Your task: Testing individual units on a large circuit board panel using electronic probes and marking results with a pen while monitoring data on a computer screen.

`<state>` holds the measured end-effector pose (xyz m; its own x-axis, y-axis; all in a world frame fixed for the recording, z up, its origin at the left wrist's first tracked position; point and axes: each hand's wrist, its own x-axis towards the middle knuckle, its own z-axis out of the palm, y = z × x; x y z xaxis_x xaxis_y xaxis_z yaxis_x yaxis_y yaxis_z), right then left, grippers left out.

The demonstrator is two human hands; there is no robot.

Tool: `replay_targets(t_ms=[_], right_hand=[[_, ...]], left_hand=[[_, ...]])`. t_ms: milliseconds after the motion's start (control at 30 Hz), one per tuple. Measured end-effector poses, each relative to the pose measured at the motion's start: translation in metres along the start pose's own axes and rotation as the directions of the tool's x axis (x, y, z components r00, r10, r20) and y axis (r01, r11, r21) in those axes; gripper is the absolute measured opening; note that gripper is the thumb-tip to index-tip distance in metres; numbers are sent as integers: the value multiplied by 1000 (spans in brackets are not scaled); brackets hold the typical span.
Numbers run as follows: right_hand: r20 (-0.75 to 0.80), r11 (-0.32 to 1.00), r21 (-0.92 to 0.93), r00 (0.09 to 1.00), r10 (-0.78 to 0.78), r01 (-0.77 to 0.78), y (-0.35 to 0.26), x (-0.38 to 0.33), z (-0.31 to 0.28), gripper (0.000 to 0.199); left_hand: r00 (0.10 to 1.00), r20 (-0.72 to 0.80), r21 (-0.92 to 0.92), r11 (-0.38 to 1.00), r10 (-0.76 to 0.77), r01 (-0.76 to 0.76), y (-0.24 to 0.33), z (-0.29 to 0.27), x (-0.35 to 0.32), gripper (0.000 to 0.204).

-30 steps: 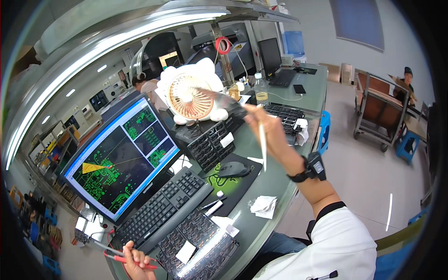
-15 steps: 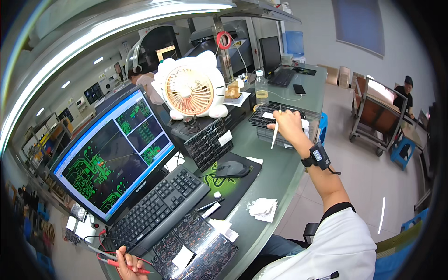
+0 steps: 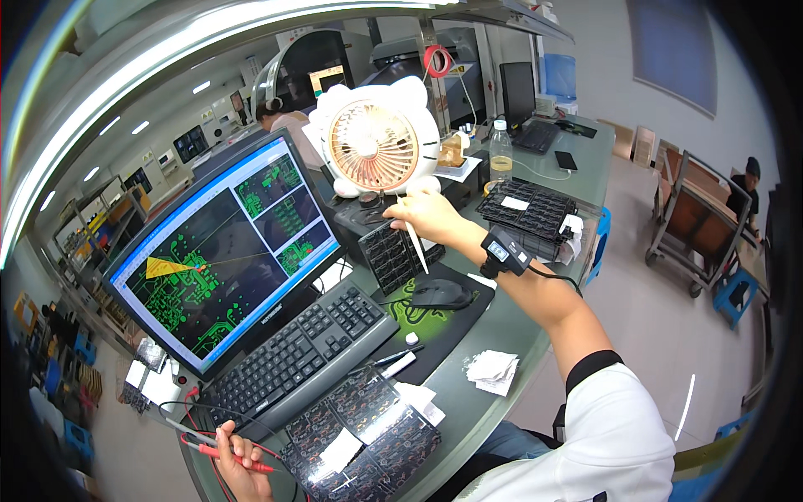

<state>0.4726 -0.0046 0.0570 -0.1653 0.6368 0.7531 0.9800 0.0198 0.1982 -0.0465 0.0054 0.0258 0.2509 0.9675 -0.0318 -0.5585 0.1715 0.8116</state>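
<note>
My left hand [image 3: 241, 470] is closed around a red test probe [image 3: 211, 452], whose tip points right toward a dark circuit board panel [image 3: 376, 410] lying on the table. A grey probe [image 3: 177, 425] runs alongside that hand. My right hand [image 3: 431, 219] is closed on a slim white pointed tool [image 3: 420, 251], tip downward. Its fingers are at the top edge of an upright black board panel [image 3: 386, 261]; whether they also grip this panel I cannot tell. White paper slips lie on the flat panel.
A monitor [image 3: 226, 259] with a green circuit layout stands behind the keyboard [image 3: 305, 356]. A mouse [image 3: 442, 294] rests on its pad. Beyond are a white fan [image 3: 374, 142], a bottle [image 3: 500, 155] and stacked black boards [image 3: 531, 205]. Loose white papers [image 3: 492, 370] lie near the table edge.
My right hand has moved left from the stacked boards to the upright panel, still holding the white tool. A yellow wedge now shows on the monitor. The view has shifted slightly.
</note>
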Motion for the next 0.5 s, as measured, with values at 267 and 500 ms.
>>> replay_targets(t_ms=[267, 500], right_hand=[[187, 983, 183, 981, -54, 19, 12, -11, -3, 8], [-152, 879, 340, 903, 401, -334, 30, 2, -103, 18]], left_hand=[[1000, 8, -1, 1000, 6, -6, 2, -1, 3, 23], [997, -67, 24, 999, 38, -37, 5, -4, 1, 22]])
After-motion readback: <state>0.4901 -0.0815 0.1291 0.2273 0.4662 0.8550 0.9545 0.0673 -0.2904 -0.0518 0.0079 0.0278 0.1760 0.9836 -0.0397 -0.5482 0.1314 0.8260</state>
